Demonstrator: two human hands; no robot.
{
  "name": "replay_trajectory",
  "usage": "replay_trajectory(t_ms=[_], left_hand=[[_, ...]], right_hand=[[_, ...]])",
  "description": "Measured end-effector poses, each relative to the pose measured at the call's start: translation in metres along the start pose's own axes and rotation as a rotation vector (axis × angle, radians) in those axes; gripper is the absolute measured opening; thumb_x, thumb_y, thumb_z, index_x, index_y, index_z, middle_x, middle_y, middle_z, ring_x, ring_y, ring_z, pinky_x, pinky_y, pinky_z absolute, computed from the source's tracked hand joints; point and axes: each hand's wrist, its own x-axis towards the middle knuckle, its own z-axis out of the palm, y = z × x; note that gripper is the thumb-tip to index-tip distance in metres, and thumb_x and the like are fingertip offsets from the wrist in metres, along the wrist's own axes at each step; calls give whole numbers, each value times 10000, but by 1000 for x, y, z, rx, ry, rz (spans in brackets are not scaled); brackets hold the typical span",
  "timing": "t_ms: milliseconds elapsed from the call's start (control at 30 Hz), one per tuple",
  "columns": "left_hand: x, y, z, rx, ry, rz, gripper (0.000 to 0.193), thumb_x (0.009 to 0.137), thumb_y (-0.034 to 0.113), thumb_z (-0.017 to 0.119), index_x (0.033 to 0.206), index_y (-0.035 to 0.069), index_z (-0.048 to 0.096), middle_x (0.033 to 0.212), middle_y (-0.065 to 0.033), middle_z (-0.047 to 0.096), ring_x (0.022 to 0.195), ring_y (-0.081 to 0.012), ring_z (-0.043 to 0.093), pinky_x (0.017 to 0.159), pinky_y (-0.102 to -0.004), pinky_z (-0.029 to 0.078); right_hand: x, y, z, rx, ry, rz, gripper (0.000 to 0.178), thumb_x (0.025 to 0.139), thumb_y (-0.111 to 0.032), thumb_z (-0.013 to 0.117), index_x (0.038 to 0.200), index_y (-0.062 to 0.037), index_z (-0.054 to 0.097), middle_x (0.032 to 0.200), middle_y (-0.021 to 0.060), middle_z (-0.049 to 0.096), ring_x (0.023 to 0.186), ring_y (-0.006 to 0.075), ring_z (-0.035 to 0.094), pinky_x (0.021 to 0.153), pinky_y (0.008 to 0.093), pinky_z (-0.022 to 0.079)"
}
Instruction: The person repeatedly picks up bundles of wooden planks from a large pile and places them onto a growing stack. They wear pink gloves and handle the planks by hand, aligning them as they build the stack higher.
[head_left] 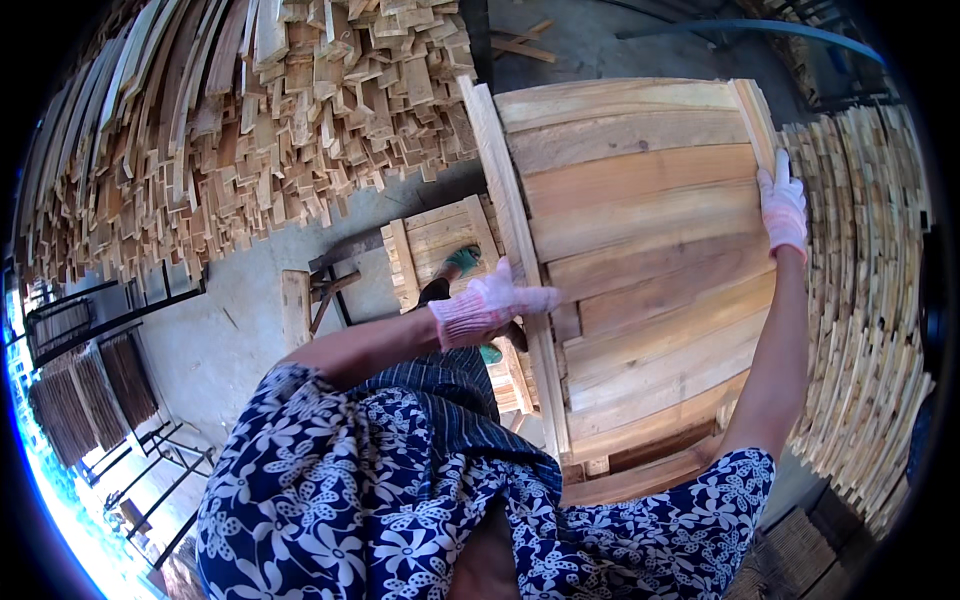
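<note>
A large panel of pale wooden slats (pixel 650 215) lies before me, with a thick batten along its left side and another at its upper right corner. My left hand (pixel 490 303), in a white-and-pink knit glove, rests across the left batten. Its fingers are stretched out flat toward the slats, and its thumb points up apart from them. My right hand (pixel 783 210), gloved alike, grips the panel's right edge near the far corner. Two of its digits show, pointing away from me; the others are hidden at the edge.
A huge stack of boards (pixel 300 110) fills the far left. Another stack of thin slats (pixel 860 300) stands close along the right. Beneath me is a slatted wooden platform (pixel 440 235) with a green-shod foot on it. Dark metal frames (pixel 120 325) stand at the left on the grey floor (pixel 215 350).
</note>
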Motion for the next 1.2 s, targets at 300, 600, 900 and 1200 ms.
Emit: replay_trajectory(t_ms=[300,600,900,1200], left_hand=[[21,-14,10,-441,59,-57,961,809,366,852,1374,-164,282,1340,-313,495,1200,-396,587,743,-498,652],[28,-55,42,658,-36,255,796,830,269,850,1499,122,444,1374,-213,567,1232,-407,563,1022,-540,511],[12,-70,39,-166,-72,164,691,891,163,754,1484,129,401,1386,-206,569,1215,-451,552,1007,-668,450],[12,-19,33,158,-98,696,538,869,106,784,1351,75,548,1121,-149,629,1021,-304,647,947,-446,581]], right_hand=[[-216,-10,-31,-14,191,-93,615,989,-454,584,1543,-243,423,1388,199,527,1283,407,495,1062,527,404],[-360,-21,14,603,100,720,719,1006,-511,538,1589,-148,325,1524,385,210,1284,542,469,1080,500,419],[-359,-24,-9,459,-87,735,743,1009,-573,503,1568,-106,355,1556,365,243,1402,531,366,1142,529,380],[-436,-136,-172,630,-465,-166,801,919,-469,681,1560,-108,363,1353,260,513,1231,446,546,1039,488,472]])
